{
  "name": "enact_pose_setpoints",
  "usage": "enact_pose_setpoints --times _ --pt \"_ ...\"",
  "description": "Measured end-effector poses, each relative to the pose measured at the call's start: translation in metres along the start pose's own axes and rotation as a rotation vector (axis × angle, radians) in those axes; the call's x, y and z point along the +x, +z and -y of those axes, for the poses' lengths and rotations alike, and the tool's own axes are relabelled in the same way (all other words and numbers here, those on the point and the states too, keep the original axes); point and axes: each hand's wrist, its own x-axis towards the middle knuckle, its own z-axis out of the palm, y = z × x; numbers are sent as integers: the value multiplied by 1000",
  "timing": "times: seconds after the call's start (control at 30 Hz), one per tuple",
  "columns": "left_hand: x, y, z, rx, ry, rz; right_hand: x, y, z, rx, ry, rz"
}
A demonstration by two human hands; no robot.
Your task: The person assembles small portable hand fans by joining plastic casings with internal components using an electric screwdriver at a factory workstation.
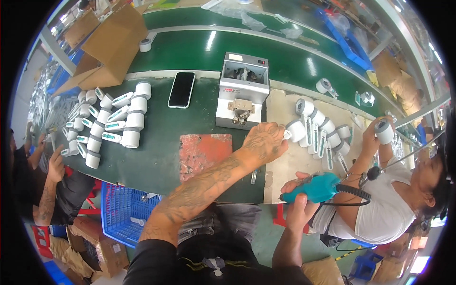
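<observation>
My left hand [264, 142] reaches across to the right, fingers closed on the narrow end of a white device with a round head [296, 130]. This device is at the near-left side of a group of similar white devices [327, 125], with green markings on their handles. In my right hand [302, 204] is a teal electric screwdriver [319, 187], its tip pointing left and a black coiled cord running off to the right. Beyond my left hand stands a grey metal machine [243, 90] with a small metal fixture on its front. A worn red plate [205, 156] lies left of my left forearm.
More white devices [112, 124] lie in rows on the left, near a black-screened phone [182, 90]. An open cardboard box [111, 45] stands far left, a blue basket [124, 213] below the table edge. On the right, a co-worker [380, 199] holds another white device; another person [52, 185] works left.
</observation>
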Motion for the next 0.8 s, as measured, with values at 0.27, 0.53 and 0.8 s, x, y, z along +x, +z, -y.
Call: enact_pose_setpoints --times 0.27,0.53,0.8 --pt "-77 -113 26 -123 -5 34 26 38 6 76 11 81" --pt "-86 -143 77 -212 -138 221 115 115 -1 371 -60 164" --pt "-98 -134 73 -237 -115 72 163 176 -33 198 -243 138"
